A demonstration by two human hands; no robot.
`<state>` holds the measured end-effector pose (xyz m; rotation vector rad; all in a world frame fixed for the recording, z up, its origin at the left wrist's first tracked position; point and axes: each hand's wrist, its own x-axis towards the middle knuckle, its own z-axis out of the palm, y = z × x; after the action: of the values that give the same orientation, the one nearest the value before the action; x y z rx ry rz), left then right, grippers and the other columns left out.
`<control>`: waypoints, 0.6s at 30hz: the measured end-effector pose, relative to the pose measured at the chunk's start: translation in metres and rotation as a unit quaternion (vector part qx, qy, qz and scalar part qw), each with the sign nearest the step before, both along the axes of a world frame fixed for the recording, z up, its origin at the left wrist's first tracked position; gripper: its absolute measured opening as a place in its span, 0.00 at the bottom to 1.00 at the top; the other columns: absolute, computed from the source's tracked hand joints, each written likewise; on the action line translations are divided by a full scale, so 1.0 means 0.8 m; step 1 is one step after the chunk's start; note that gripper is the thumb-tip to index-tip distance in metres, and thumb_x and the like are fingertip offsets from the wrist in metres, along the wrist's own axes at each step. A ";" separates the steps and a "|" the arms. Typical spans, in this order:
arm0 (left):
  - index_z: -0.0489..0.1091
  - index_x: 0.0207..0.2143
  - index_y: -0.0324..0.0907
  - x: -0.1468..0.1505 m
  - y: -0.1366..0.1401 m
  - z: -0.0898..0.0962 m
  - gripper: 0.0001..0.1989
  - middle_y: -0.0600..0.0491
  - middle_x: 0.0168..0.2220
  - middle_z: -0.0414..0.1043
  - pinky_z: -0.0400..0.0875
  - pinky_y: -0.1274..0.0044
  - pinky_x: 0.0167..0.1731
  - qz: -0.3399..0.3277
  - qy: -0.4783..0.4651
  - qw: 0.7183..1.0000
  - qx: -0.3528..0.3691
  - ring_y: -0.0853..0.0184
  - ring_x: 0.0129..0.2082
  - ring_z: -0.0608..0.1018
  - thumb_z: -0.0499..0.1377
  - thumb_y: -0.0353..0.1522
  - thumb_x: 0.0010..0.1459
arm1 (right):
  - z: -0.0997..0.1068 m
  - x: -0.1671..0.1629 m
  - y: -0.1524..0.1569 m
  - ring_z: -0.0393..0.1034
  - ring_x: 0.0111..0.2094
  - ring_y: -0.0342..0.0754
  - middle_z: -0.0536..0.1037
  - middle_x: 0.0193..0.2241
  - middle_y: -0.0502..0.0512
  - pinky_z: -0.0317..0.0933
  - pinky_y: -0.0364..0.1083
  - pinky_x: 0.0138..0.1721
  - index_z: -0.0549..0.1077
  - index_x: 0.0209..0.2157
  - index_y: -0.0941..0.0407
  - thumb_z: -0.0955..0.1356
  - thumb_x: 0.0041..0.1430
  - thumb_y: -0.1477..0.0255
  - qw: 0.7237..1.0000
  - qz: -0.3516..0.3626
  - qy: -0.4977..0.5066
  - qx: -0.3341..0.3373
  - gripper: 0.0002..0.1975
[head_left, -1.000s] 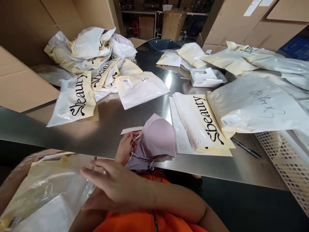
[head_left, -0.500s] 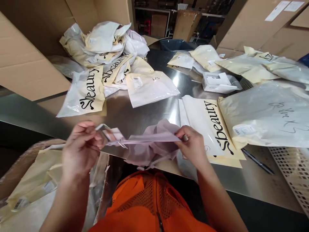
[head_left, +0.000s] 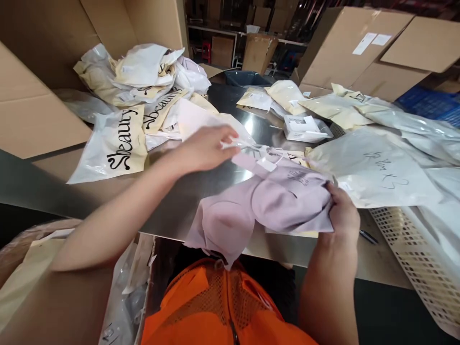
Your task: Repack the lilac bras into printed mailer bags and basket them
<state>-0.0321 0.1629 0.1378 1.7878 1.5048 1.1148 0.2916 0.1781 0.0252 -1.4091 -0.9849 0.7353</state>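
Observation:
A pale mauve bra (head_left: 230, 218) with moulded cups hangs over the front edge of the metal table. My right hand (head_left: 341, 211) grips its right end, fingers behind the fabric. At the bra's upper left, my left hand (head_left: 210, 148) is closed with fingertips and thumb near the thin straps; it seems to pinch a strap. A small white tag (head_left: 267, 164) lies against the upper part of the bra. Behind the bra, a bag with black lettering is mostly hidden.
Lettered plastic bags (head_left: 111, 143) are heaped at the left before an open carton (head_left: 39, 105). More bags (head_left: 377, 167) lie at the right, near a small white basket (head_left: 307, 128), a pen (head_left: 368, 236) and a perforated crate (head_left: 406, 258). A bag-filled box stands below left.
The bra has been spread out and lifted to the right, its cups now showing. My left hand has moved up and right; my right hand has moved right. The view has shifted.

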 end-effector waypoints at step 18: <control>0.72 0.28 0.43 0.010 -0.111 -0.200 0.17 0.53 0.27 0.71 0.64 0.76 0.28 -0.071 -0.088 0.940 -0.320 0.61 0.29 0.72 0.60 0.48 0.53 | -0.047 0.062 0.001 0.57 0.60 0.61 0.66 0.58 0.66 0.54 0.62 0.58 0.63 0.59 0.58 0.61 0.62 0.72 0.830 0.197 -0.522 0.012 0.24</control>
<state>-0.0241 0.0740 -0.0219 1.2807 1.3912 0.5915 0.3415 0.1790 -0.0128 -1.6022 -2.1746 0.1594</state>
